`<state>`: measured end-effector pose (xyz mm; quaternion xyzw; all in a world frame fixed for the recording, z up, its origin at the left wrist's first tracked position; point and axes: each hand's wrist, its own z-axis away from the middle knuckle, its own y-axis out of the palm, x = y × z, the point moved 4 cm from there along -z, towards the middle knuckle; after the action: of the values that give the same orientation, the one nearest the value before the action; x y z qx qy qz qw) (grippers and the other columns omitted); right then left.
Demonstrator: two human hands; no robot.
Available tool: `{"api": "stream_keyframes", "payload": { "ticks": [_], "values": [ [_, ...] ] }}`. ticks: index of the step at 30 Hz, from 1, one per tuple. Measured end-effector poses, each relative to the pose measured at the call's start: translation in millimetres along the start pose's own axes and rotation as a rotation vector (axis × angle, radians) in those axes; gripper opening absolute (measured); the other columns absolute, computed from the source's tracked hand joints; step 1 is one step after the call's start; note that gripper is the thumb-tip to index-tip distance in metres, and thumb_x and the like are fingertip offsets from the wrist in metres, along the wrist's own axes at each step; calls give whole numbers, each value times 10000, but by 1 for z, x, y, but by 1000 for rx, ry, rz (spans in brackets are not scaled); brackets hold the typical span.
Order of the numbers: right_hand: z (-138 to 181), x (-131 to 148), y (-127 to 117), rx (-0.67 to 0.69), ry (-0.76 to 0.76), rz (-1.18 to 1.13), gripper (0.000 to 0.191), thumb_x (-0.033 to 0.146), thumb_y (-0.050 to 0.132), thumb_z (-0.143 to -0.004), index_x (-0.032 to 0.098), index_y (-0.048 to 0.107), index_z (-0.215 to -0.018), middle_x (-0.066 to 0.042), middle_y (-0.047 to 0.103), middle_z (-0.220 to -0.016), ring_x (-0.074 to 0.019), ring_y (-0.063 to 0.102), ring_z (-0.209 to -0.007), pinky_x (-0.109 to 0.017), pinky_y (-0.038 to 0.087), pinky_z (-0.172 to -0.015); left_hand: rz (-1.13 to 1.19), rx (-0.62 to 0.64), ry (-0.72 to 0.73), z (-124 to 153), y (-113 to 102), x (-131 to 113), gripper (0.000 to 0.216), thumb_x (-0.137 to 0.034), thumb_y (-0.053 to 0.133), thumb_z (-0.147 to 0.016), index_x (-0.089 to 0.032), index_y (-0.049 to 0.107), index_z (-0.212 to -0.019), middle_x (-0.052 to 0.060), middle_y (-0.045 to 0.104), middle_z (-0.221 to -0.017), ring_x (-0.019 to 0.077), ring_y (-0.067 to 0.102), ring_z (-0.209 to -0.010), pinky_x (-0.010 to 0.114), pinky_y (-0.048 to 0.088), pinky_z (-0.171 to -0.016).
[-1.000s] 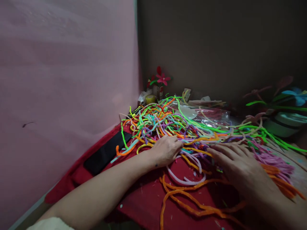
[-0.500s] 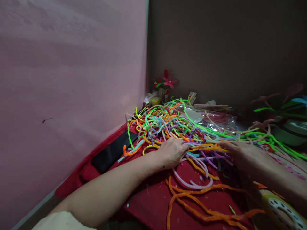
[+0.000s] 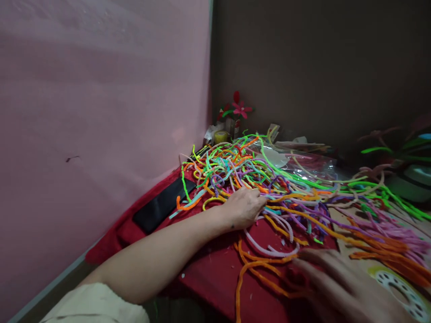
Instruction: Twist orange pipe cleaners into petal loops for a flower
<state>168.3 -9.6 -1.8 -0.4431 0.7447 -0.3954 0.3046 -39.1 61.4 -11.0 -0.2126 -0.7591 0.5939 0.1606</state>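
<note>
A tangled heap of coloured pipe cleaners (image 3: 229, 168) lies on the red cloth (image 3: 205, 273). At the heap's near edge my left hand (image 3: 247, 207) is closed around some of its pipe cleaners; its fingertips are mostly hidden. My right hand (image 3: 340, 280), somewhat blurred, reaches in from the lower right with its fingers stretched apart. It is over the loose orange pipe cleaners (image 3: 239, 282) at the front and covers their right ends. A pale pink pipe cleaner (image 3: 259, 255) curves between the two hands.
A black phone (image 3: 161, 204) lies left of the heap, near the pink wall (image 3: 101, 112). Bundled orange pipe cleaners (image 3: 387, 255) and a tape roll (image 3: 404, 291) are at the right. Behind are a clear plastic bag (image 3: 313, 168) and a red pipe-cleaner flower (image 3: 241, 110).
My right hand has moved from the heap's right side down towards me, over the loose orange pipe cleaners. The bundles at the right are uncovered. My left hand stays closed at the heap.
</note>
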Motion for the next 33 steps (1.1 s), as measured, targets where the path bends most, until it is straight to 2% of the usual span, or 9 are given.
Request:
{"api": "stream_keyframes", "payload": {
  "ticks": [3, 6, 11, 17, 22, 25, 28, 31, 33],
  "values": [
    [-5, 20, 19, 131, -100, 123, 351, 150, 438, -804, 225, 618, -1096, -82, 692, -1011, -233, 649, -880, -337, 535, -680, -2, -6, 6, 0, 0, 0, 243, -266, 368, -901, -166, 589, -911, 82, 604, -843, 189, 581, -776, 318, 451, -714],
    [-9, 19, 18, 170, -69, 138, 383, 101, 368, -823, 224, 631, -1073, -77, 691, -1017, -220, 647, -897, -335, 539, -696, -9, -14, 5, 0, 0, 0, 246, -263, 360, -900, -162, 584, -927, 83, 608, -846, 195, 583, -775, 323, 454, -712],
    [-20, 19, 9, 123, -13, 163, 326, 242, 381, -877, 212, 613, -1104, -97, 668, -1069, -245, 636, -921, -351, 547, -683, -10, -20, 7, 1, 1, -1, 248, -272, 358, -902, -162, 579, -927, 84, 612, -856, 193, 587, -771, 322, 452, -709],
    [-38, 24, 8, -8, -68, 127, 420, -18, 281, -767, 204, 623, -867, -68, 682, -757, -187, 627, -665, -284, 511, -570, -7, -33, 7, 1, 0, -2, 239, -263, 364, -900, -167, 579, -940, 78, 612, -857, 192, 586, -781, 326, 440, -727],
    [-42, 19, 14, 2, 15, 41, 362, -28, 285, -764, 202, 561, -721, -47, 632, -683, -155, 590, -592, -246, 470, -541, 1, -82, 20, 1, -4, -3, 228, -247, 388, -892, -166, 593, -952, 71, 623, -863, 190, 586, -807, 322, 428, -751],
    [-43, 19, 21, 87, 61, -17, 294, 18, 339, -781, 195, 572, -750, -42, 609, -689, -153, 578, -583, -249, 451, -534, 67, -197, 11, 2, -16, 1, 201, -213, 427, -882, -169, 608, -956, 69, 639, -884, 176, 584, -832, 324, 415, -806],
    [-44, 23, 26, 151, 73, -81, 271, 29, 372, -772, 189, 591, -782, -41, 604, -702, -157, 579, -585, -249, 441, -523, 233, -445, -39, 5, -41, 13, 165, -182, 475, -863, -164, 638, -880, 55, 666, -848, 154, 593, -807, 298, 422, -803],
    [-43, 27, 27, 93, 42, -87, 299, 30, 349, -792, 164, 607, -857, -73, 627, -764, -178, 595, -656, -276, 469, -595, 458, -673, -193, 11, -65, 34, 132, -159, 531, -820, -156, 662, -834, 40, 682, -815, 134, 605, -777, 246, 444, -736],
    [-41, 27, 27, 46, 44, -92, 294, 41, 343, -809, 145, 608, -883, -97, 626, -804, -181, 585, -682, -280, 472, -617, 580, -760, -331, 14, -74, 47, 131, -184, 546, -802, -150, 672, -810, 25, 672, -765, 122, 594, -699, 231, 445, -666]
  ]
}}
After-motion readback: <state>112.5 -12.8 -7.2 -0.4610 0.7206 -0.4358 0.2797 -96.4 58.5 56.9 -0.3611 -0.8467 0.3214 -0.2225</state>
